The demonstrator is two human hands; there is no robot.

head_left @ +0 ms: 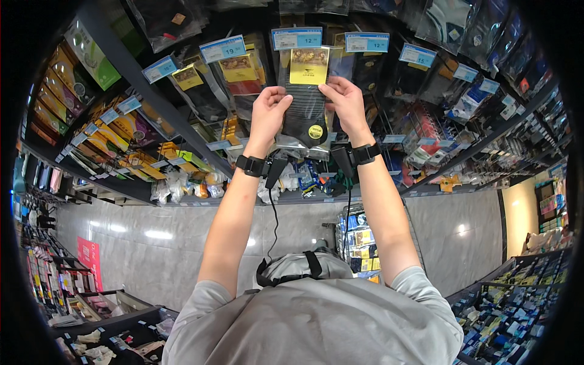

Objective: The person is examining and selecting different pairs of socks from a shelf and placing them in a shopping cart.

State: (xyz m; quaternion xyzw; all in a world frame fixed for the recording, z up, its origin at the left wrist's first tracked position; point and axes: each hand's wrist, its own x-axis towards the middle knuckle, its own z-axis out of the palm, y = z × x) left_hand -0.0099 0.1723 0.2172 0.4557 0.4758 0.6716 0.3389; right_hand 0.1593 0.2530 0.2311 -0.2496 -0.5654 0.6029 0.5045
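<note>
A clear plastic pack of dark ribbed socks (302, 112) with a yellow header card hangs in front of me at a rack of similar packs. My left hand (268, 117) pinches its left edge, thumb on the front and fingers curled. On the opposite edge my right hand (348, 108) grips in the same way, thumb near the yellow card. A blue-and-white price tag (297, 38) sits just above the card. Whether the pack is still on its hook is hidden behind that tag. Black straps with small dark devices are round both wrists.
Other hanging packs (240, 70) with yellow cards flank this one, under more price tags. Lower shelves hold boxes (125, 125) and bagged goods (198, 184). A cart (364, 243) loaded with packs stands by my right side on the grey tiled floor (164, 243). Display bins (517, 304) lie behind me.
</note>
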